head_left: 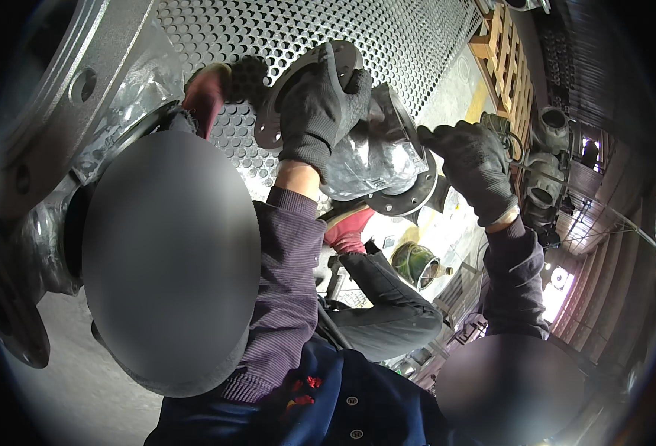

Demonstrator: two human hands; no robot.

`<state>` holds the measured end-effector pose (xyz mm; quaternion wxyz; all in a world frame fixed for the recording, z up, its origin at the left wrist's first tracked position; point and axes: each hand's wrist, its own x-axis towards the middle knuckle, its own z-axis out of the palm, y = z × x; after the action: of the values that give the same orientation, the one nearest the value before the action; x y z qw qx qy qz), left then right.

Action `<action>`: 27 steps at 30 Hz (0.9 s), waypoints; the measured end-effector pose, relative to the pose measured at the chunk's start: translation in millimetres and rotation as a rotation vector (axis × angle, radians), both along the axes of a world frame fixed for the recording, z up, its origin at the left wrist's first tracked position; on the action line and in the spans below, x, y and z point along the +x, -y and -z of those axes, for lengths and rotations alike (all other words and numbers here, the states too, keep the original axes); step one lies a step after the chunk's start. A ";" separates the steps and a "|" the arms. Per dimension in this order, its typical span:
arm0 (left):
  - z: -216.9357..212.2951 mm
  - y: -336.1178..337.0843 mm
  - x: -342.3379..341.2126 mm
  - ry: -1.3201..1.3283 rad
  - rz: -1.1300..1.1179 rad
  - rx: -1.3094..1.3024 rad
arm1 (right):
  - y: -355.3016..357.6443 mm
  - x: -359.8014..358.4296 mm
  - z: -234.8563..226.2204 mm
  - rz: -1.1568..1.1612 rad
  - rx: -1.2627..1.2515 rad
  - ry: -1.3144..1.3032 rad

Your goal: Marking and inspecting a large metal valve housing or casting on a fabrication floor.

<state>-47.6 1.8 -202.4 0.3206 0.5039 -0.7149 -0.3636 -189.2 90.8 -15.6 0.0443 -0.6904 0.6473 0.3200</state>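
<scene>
A grey metal pipe fitting [376, 160] with a drilled round flange at each end lies on a perforated metal plate [224, 30]. My left hand [314, 111], in a dark grey glove, is closed over its left flange [268, 119], with the index finger stretched along the flange face. At the fitting's right end, my right hand [473, 167], in a matching glove, is curled up next to the other flange [409, 195]. Its fingers are bent inward, and anything inside them is hidden. Whether this hand touches the flange I cannot tell.
A large flanged metal casting [105, 97] rises close on the left. Red shoes [207, 97] stand by the fitting. A green ring-shaped part [415, 264] lies lower right of it. Beyond are a wooden pallet [508, 56] and several metal fittings [543, 178] at the right.
</scene>
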 end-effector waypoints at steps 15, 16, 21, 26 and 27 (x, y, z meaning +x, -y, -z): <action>-2.8 0.7 -0.7 -0.007 -0.014 0.003 | 11.5 9.0 5.9 -0.152 -0.061 -0.026; -3.5 0.9 -0.3 -0.002 0.004 0.017 | 7.9 6.0 8.3 -0.167 -0.116 0.011; -0.9 -1.5 -5.7 0.005 -0.021 -0.001 | 4.9 1.6 2.0 -0.054 -0.046 -0.057; 1.5 -1.6 -1.9 0.004 -0.014 -0.033 | 11.3 12.6 -9.0 -0.111 -0.048 0.003; 2.3 -1.2 -2.3 0.011 -0.020 -0.027 | 13.5 12.4 -6.0 -0.165 -0.039 0.021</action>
<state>-49.9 3.0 -204.7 0.3271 0.5086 -0.7163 -0.3482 -176.8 77.3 -9.6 0.0110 -0.7455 0.5937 0.3027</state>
